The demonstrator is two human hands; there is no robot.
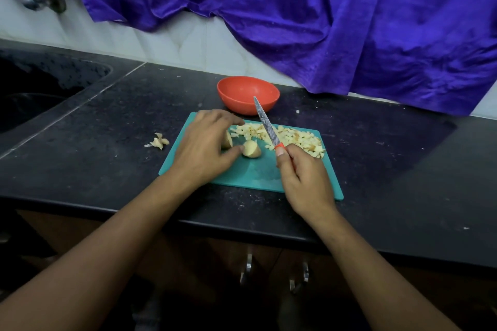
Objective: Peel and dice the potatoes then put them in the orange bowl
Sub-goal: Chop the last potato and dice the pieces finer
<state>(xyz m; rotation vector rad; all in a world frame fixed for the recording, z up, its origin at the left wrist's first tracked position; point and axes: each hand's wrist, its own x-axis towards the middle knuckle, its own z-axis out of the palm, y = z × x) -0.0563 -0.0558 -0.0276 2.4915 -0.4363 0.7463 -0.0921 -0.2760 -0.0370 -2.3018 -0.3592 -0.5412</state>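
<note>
On the teal cutting board (pixel 255 177) lie two potato pieces. One potato half (pixel 251 149) sits free in the middle; the other potato piece (pixel 227 140) is partly hidden under my left hand (pixel 204 148), whose fingers curl over it while the thumb touches the free half. My right hand (pixel 304 177) grips the orange handle of a knife (pixel 266 125), its blade raised and pointing away over a pile of diced potato (pixel 290 137) along the board's far edge. The orange bowl (pixel 247 94) stands just behind the board; I see nothing inside it.
A small heap of potato peel (pixel 159 141) lies on the black counter (pixel 390 164) left of the board. A dark sink (pixel 40 88) is at the far left with a tap above. A purple cloth (pixel 322 21) hangs over the back wall.
</note>
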